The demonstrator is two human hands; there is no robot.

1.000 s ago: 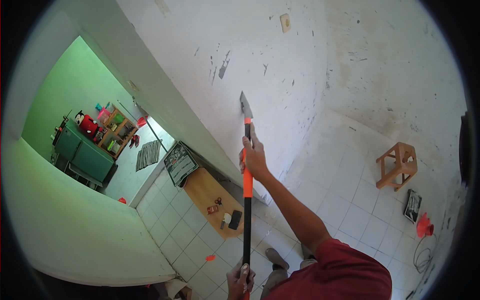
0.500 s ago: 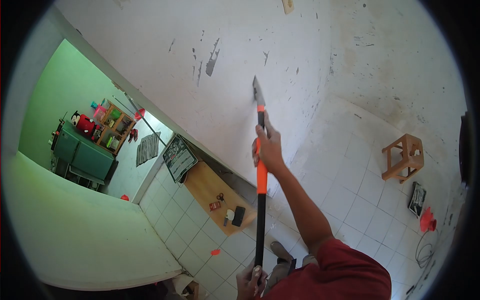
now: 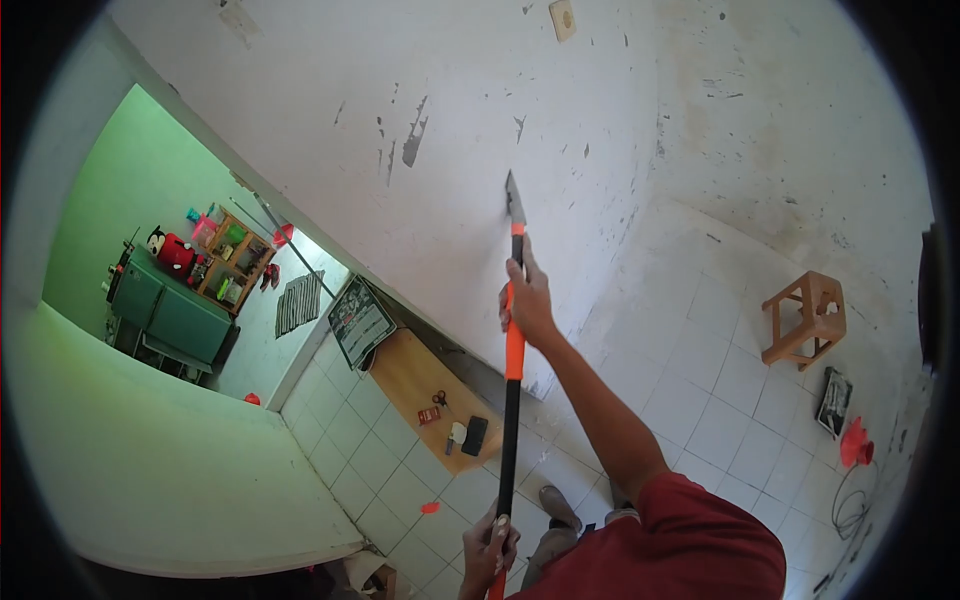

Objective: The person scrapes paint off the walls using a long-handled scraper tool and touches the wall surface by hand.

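Note:
A long-handled scraper (image 3: 512, 420) with black and orange grips runs up the middle of the view. Its metal blade (image 3: 514, 200) is against or very close to the white wall (image 3: 330, 190); exact contact cannot be told. High on the handle, just below the blade, my right hand (image 3: 530, 303) is wrapped around the orange grip. My left hand (image 3: 489, 548) closes around the black lower shaft, and an orange end shows beneath it. Grey chipped patches (image 3: 415, 135) mark the wall left of the blade.
A wooden board (image 3: 400, 375) on the tiled floor bears scissors (image 3: 439, 398), a red packet (image 3: 429, 415) and a dark phone-like object (image 3: 475, 435). At right stand a brown stool (image 3: 808, 318), a black tray (image 3: 833, 402) and a red object (image 3: 856, 443). A doorway opens left.
The blade sits slightly lower in view, and the wall marks have shifted down too as the view tilted. My left hand has moved a little up and left, with the handle's orange end now showing.

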